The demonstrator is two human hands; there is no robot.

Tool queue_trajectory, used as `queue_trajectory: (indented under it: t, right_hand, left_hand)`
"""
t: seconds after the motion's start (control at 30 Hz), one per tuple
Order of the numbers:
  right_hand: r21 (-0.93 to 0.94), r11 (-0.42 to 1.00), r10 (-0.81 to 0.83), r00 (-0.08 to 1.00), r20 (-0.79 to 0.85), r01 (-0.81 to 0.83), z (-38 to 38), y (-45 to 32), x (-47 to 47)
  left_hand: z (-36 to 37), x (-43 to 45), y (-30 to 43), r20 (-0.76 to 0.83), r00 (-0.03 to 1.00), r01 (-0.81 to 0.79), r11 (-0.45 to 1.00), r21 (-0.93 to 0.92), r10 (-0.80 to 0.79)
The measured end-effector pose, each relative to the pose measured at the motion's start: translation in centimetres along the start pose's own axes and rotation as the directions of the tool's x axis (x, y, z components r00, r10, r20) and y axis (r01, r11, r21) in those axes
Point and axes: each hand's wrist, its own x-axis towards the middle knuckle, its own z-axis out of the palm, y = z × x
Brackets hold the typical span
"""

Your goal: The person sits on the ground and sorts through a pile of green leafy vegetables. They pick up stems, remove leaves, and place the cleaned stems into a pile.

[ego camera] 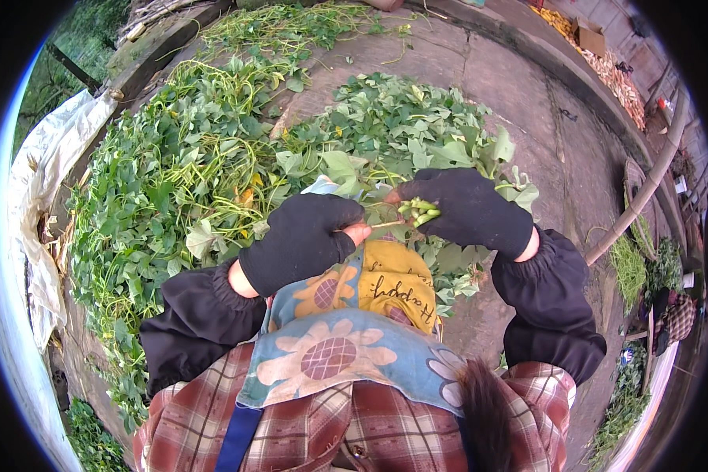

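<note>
My left hand (304, 239), in a black glove with bare fingertips, pinches a thin brownish stem between thumb and forefinger. My right hand (469, 209), gloved the same way, holds a small bunch of cut green stalks (419, 212) with leafy vine hanging from it. Both hands are close together above a blue and yellow flowered apron (330, 354). Behind them lies a heap of broad-leaved green vines (389, 118), and a larger vine pile (171, 171) spreads to the left.
More vines (289, 23) lie at the far side of the concrete floor (507, 76). A wooden pole (643, 197) slants on the right near bundled greens (628, 271). Plastic sheeting (53, 177) borders the left. Corn cobs and a cardboard box (588, 36) are at the upper right.
</note>
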Motion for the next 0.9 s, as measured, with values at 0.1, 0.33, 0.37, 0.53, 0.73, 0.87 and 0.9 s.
queue_trajectory:
  t: [0.1,0.33,0.37,0.53,0.73,0.87,0.9]
  right_hand:
    - [-0.037,0.998,0.052,0.999,-0.016,-0.052,1.0,-0.3,0.3]
    - [-0.314,0.923,0.151,0.960,-0.236,-0.222,3.0,-1.4,-0.1]
    - [-0.358,0.906,0.124,0.950,-0.286,-0.225,3.3,-1.2,-0.1]
    - [-0.023,0.922,0.314,0.779,-0.543,-0.387,1.7,1.4,-0.7]
    - [0.397,0.734,0.645,0.381,-0.663,-0.551,-6.7,2.3,-6.8]
    - [0.649,0.728,0.678,0.366,-0.637,-0.220,-7.4,-0.2,-9.6]
    - [0.646,0.729,0.670,0.426,-0.608,-0.224,-7.2,-0.7,-9.6]
  left_hand:
    - [-0.1,-0.3,-0.2,-0.046,0.999,-0.019,1.000,0.019,0.020]
    - [0.4,-0.3,-0.5,-0.101,0.992,0.072,0.997,0.033,-0.068]
    - [0.6,-0.2,-0.5,-0.113,0.990,0.084,0.996,0.023,-0.081]
    - [-0.2,-0.1,-1.7,-0.104,0.945,0.290,0.942,-0.168,-0.309]
    - [-3.0,0.3,-5.3,0.079,0.824,0.390,0.461,-0.797,-0.560]
    - [-3.9,0.5,-5.8,0.055,0.753,0.368,0.352,-0.861,-0.655]
    - [-4.2,0.5,-5.7,0.076,0.784,0.357,0.347,-0.867,-0.616]
